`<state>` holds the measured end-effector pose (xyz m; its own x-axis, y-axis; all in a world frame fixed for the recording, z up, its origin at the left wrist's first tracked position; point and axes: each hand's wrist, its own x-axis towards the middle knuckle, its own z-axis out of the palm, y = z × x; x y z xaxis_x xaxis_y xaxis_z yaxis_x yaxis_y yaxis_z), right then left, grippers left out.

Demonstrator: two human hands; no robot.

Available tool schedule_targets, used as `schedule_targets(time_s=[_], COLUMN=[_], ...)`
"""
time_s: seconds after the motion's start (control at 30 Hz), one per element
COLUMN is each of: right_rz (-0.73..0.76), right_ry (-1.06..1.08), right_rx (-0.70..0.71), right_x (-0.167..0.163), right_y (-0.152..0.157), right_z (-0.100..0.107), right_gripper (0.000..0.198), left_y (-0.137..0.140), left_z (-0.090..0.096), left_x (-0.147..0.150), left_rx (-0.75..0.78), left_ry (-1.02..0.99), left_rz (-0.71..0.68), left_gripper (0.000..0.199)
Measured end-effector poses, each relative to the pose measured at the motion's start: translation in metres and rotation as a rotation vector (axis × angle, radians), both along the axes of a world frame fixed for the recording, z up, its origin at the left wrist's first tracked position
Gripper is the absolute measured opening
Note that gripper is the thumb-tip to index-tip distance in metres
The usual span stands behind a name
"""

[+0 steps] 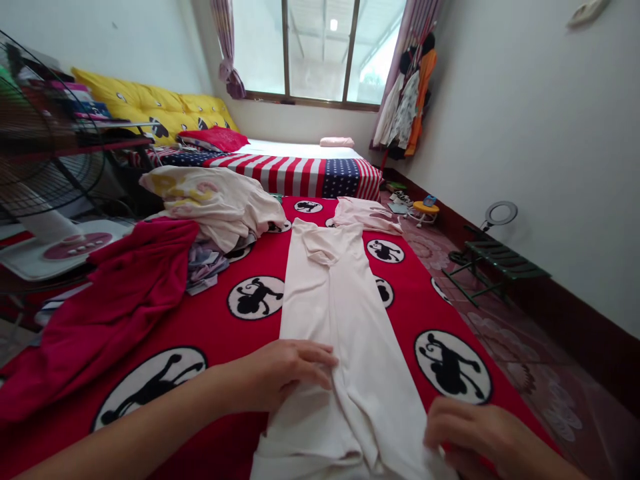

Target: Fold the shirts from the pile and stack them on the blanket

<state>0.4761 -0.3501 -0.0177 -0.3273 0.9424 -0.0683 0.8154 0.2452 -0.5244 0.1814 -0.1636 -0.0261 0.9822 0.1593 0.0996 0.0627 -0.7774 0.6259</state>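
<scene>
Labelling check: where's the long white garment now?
Head view, centre to bottom: the white garment lies on the red cover, left hand on it, right hand at its right edge.

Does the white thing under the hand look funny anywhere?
A bit: the white garment lies mostly flat, but its far end is bunched in the middle and loose folds run beside the left hand. I see nothing spilled or torn.

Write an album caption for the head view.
White garment spread on a red monkey-print cover, left hand on it, right hand at its edge.
</scene>
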Motion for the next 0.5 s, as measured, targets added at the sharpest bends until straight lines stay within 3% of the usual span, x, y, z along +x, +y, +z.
schedule_targets(time_s=[0.07, 0.13, 0.23, 0.37, 0.5], right_rz=[-0.074, -0.012, 0.136, 0.221, 0.249], right_ry=[-0.055, -0.096, -0.118, -0.087, 0.033], right_rx=[0.112, 0.146, 0.146, 0.205, 0.162], right_x=[0.006, 0.007, 0.003, 0.001, 0.002], right_y=[0.01, 0.019, 0.028, 0.035, 0.034], right_z=[0.0, 0.002, 0.002, -0.01, -0.017], right_gripper=[0.031, 0.037, 0.035, 0.019, 0.022], left_y=[0.008, 0.013, 0.011, -0.004, -0.016], left_z=[0.001, 0.004, 0.012, 0.015, 0.012], left_x=[-0.015, -0.028, -0.038, -0.04, -0.038], left_rx=[0.043, 0.077, 0.071, 0.039, 0.018], left_ry=[0.018, 0.059, 0.138, 0.209, 0.134], left_rz=[0.107, 0.153, 0.126, 0.052, -0.014], left_gripper=[0.057, 0.055, 0.056, 0.069, 0.048])
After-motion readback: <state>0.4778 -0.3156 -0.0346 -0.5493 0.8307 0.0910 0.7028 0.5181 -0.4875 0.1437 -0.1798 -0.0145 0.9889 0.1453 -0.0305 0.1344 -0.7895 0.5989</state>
